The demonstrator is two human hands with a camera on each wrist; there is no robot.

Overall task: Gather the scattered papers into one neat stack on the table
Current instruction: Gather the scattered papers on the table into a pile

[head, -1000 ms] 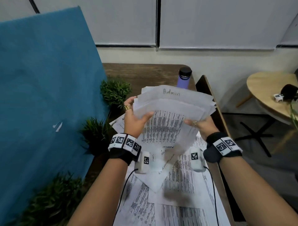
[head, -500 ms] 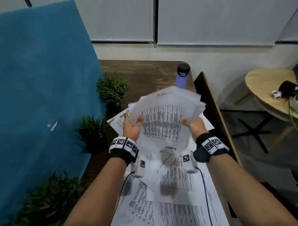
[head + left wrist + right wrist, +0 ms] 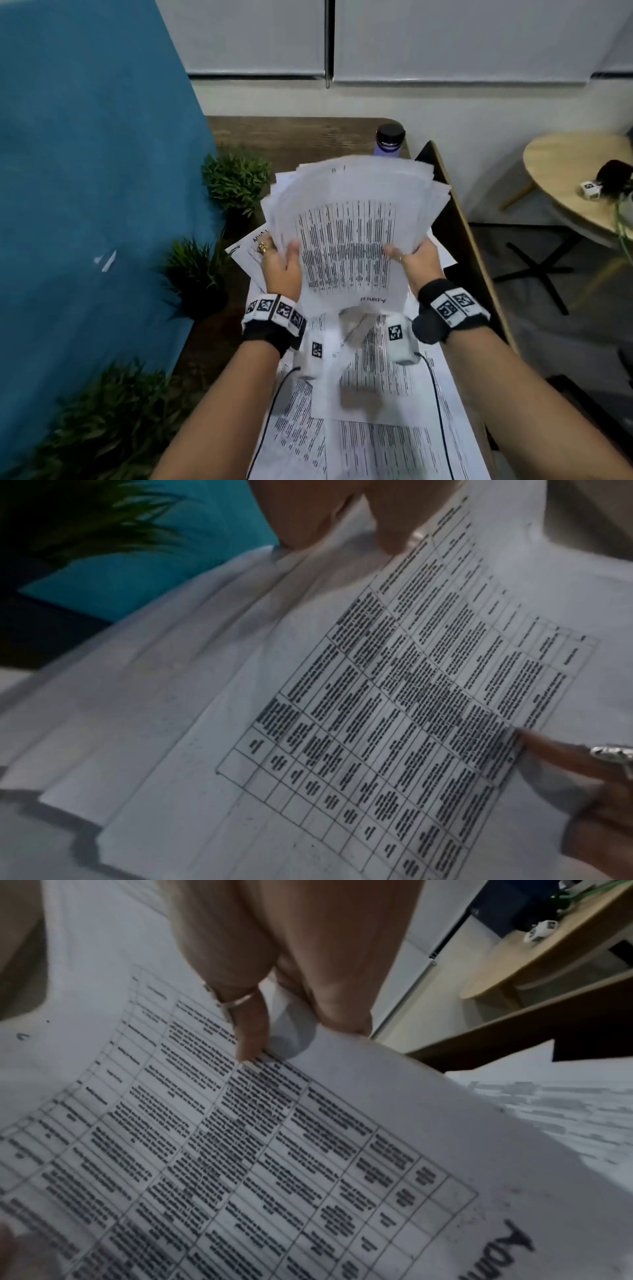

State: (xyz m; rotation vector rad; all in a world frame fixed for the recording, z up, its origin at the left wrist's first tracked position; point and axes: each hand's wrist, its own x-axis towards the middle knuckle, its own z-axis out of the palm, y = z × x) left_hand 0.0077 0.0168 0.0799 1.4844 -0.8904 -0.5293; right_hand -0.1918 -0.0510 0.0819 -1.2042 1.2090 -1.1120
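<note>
A fanned bundle of white printed sheets (image 3: 349, 226) is held up above the wooden table (image 3: 294, 137). My left hand (image 3: 282, 263) grips its left edge, thumb on the top sheet. My right hand (image 3: 416, 262) grips its right edge the same way. The top sheet (image 3: 394, 710) carries a printed table, and in the right wrist view the same top sheet (image 3: 240, 1164) shows my thumb (image 3: 251, 1031) pressing on it. More printed sheets (image 3: 370, 431) lie spread flat on the table under my wrists, one (image 3: 250, 246) poking out at the left.
A purple bottle with a black cap (image 3: 389, 140) stands behind the bundle. Small green plants (image 3: 236, 178) (image 3: 195, 270) line the table's left side beside a blue panel (image 3: 85, 205). A dark board (image 3: 455, 233) borders the right edge. A round table (image 3: 579, 185) stands farther right.
Both hands have shifted lower on the bundle and drawn closer together. The sheets now overlap more closely than a second ago, with the printed top sheet facing me.
</note>
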